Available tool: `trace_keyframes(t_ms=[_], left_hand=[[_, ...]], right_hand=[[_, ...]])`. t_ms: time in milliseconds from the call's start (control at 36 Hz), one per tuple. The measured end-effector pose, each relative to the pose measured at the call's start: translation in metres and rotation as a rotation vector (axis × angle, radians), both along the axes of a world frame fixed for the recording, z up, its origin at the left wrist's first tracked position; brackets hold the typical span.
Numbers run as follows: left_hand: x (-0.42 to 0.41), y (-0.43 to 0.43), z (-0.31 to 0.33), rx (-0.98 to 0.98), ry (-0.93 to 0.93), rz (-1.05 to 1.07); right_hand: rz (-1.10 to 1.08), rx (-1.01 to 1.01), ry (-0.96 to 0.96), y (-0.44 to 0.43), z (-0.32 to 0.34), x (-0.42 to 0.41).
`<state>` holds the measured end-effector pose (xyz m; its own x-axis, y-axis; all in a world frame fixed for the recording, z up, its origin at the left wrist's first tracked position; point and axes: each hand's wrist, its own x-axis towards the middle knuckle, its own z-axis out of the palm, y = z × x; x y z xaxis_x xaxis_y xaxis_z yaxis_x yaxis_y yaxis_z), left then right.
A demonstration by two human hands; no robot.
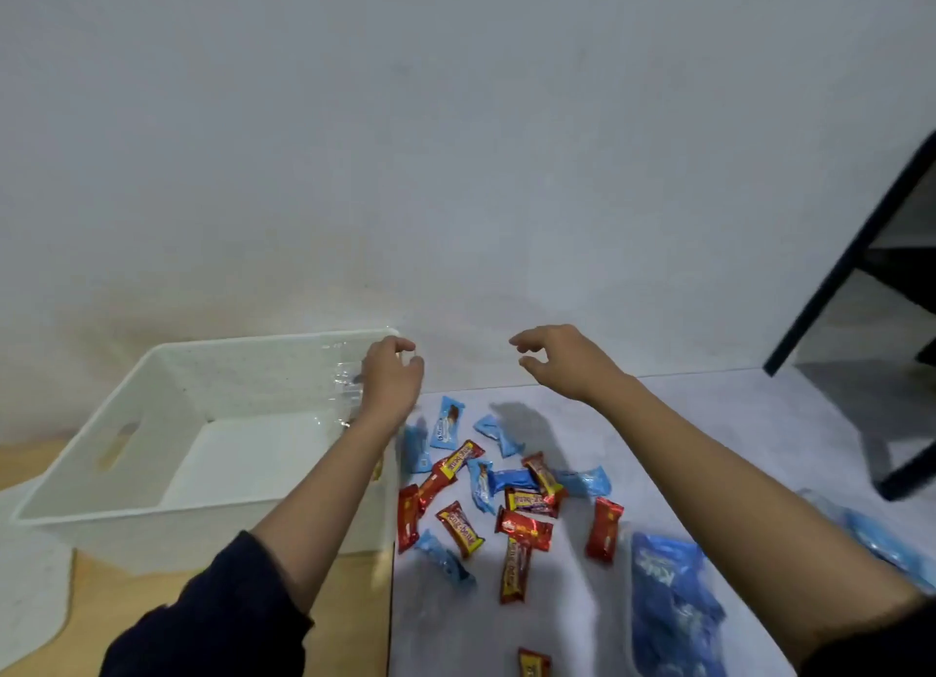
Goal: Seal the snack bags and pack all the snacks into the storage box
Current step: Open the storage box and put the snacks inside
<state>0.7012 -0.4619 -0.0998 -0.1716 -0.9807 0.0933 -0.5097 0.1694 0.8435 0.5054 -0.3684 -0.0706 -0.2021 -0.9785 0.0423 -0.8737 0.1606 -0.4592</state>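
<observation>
At the near edge a red snack bar [533, 662] is cut off by the frame, and the large blue snack bag [668, 605] at near right is blurred, its seal impossible to judge. More blue wrapping [891, 550] runs off the right edge. Both forearms reach away from dark sleeves over the grey counter [709, 423], where red and blue wrapped snacks [506, 494] lie scattered between them. The white storage box [152, 423] stands at left, its floor bare. The left hand [390, 382] is curled over the box's far right corner, pinching a clear crinkled bag [347, 390]; its contents cannot be made out. The right hand [552, 359] hovers loosely open, fingers curved, gripping nothing.
</observation>
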Motion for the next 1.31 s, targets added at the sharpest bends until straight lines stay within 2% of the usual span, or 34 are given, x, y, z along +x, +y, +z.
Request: trace_keyframes(t_ms=[167,306,583,722,861,1028,1139,1306], left_hand=[[-0.077,0.081,-0.011,-0.028,-0.072,-0.277],[-0.117,0.152,-0.053,0.097,-0.119,-0.439],[-0.121,0.253,-0.148,0.268,-0.076,-0.484],[-0.116,0.280,-0.165,0.373,-0.002,-0.452],[-0.118,0.293,-0.176,0.418,0.077,-0.413],[-0.121,0.298,-0.184,0.464,0.142,-0.374],[-0.131,0.303,-0.180,0.501,0.217,-0.340],[-0.147,0.308,-0.174,0.525,0.179,-0.288]], right_hand=[[-0.239,-0.083,-0.037,0.098,0.005,-0.086],[-0.448,-0.069,-0.099,0.187,-0.025,-0.149],[-0.727,0.089,-0.193,0.325,-0.134,-0.213],[-0.817,0.205,-0.056,0.351,-0.165,-0.231],[-0.818,0.351,-0.110,0.355,-0.182,-0.243],[-0.911,0.105,-0.141,0.364,-0.190,-0.229],[-0.960,-0.044,-0.326,0.369,-0.192,-0.217],[-0.952,-0.114,-0.440,0.374,-0.190,-0.201]])
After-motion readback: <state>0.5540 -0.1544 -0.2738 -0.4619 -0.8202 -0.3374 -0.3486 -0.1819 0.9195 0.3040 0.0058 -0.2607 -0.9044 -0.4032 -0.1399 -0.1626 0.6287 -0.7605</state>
